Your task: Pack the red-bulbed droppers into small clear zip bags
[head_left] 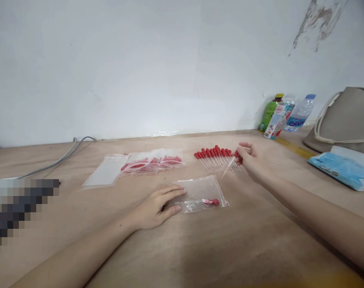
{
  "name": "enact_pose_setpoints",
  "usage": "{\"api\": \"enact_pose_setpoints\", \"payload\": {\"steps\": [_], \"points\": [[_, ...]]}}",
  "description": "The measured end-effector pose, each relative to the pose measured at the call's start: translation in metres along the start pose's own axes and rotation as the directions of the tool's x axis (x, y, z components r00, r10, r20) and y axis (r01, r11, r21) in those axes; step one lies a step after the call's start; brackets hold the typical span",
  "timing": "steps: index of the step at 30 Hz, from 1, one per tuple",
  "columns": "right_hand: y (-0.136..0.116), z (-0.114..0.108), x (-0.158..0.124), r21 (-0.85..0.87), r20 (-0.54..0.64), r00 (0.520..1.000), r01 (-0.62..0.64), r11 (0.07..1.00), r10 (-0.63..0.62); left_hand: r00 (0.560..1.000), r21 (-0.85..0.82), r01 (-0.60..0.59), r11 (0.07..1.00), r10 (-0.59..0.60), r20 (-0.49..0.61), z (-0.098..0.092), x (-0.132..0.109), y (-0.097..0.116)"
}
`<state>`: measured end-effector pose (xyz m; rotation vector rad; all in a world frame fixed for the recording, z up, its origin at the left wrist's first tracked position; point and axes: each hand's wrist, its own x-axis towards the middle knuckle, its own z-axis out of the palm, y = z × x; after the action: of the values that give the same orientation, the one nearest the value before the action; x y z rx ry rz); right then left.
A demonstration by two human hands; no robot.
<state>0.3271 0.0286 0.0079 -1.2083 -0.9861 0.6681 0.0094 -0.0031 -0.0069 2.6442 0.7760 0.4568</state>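
A clear zip bag (pixel 197 184) lies flat on the table with a red-bulbed dropper (pixel 211 202) inside it. My left hand (pixel 162 204) rests at the bag's left end, thumb and fingers apart, fingertips touching the plastic. Farther right, my right hand (pixel 246 154) pinches a dropper (pixel 230 165) by its red bulb, its clear stem slanting down to the left. Beside that hand a row of droppers (pixel 213 154) lies with red bulbs toward the wall and clear stems toward me.
Filled zip bags (pixel 153 162) overlap left of the dropper row, beside a stack of flat bags (pixel 104 172). A grey cable (pixel 65 157) runs along the left. Bottles (pixel 300 114), a blue tissue pack (pixel 344 168) and a grey bag with a cord (pixel 347 116) stand at right.
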Motion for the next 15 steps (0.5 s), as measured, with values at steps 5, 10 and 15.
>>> {"api": "enact_pose_setpoints", "payload": {"steps": [5,10,15], "points": [[0.017,-0.007,-0.037,0.185,0.065,0.969,-0.248,0.951,0.24,1.0,0.018,-0.002,1.0,0.003,-0.006,0.0,0.0,0.0],[0.015,-0.009,-0.053,0.142,0.411,0.821,-0.487,0.862,0.396,1.0,0.023,0.02,1.0,-0.02,-0.013,0.001,-0.002,-0.001],[0.012,-0.016,-0.053,-0.208,0.675,0.675,-0.214,0.954,0.299,0.999,0.01,0.015,1.0,-0.015,-0.032,0.002,-0.003,-0.002]]}}
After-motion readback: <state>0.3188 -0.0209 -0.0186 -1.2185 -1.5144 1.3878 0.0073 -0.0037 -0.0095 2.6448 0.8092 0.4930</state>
